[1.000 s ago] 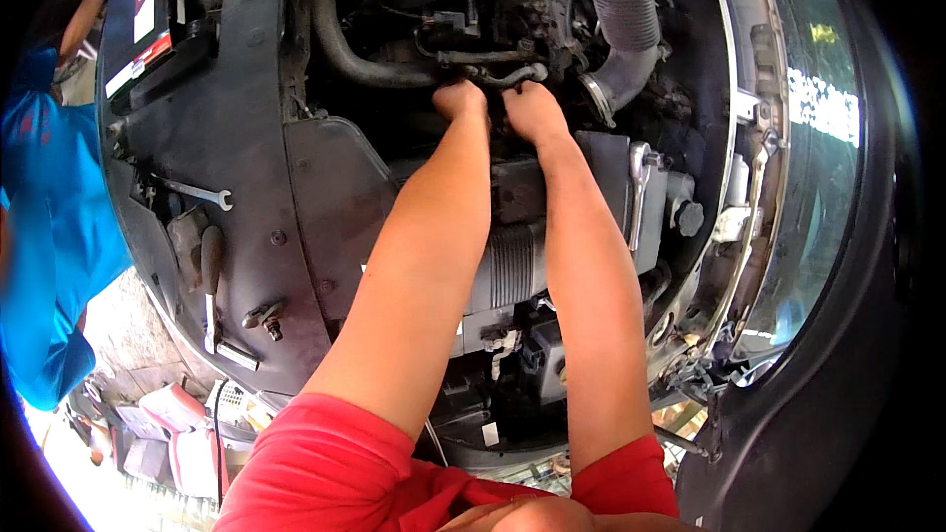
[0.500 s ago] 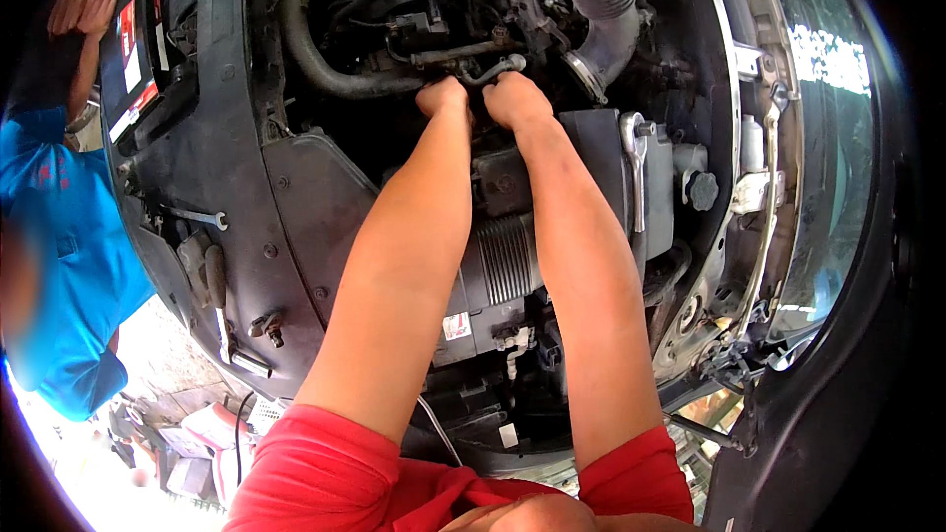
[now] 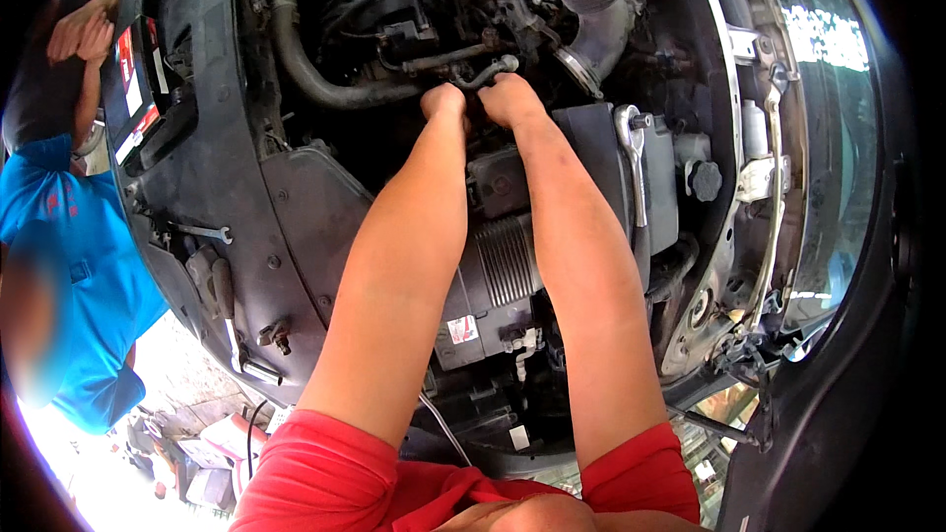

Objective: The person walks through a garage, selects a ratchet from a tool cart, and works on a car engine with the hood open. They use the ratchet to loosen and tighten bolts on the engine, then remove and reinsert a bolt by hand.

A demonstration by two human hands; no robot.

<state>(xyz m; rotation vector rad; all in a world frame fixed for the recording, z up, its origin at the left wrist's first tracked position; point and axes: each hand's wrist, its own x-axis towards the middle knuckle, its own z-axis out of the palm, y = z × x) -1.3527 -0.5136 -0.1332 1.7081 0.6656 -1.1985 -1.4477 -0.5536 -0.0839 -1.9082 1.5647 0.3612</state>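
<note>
forward, left hand point(image 3: 443, 100) and right hand point(image 3: 509, 100) stretch beside a curved pipe point(image 3: 493, 70).

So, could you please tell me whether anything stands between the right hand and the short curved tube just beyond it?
Nothing visible stands between the right hand and the short curved tube; the fingertips are hidden, so I cannot tell whether they touch it.
</note>
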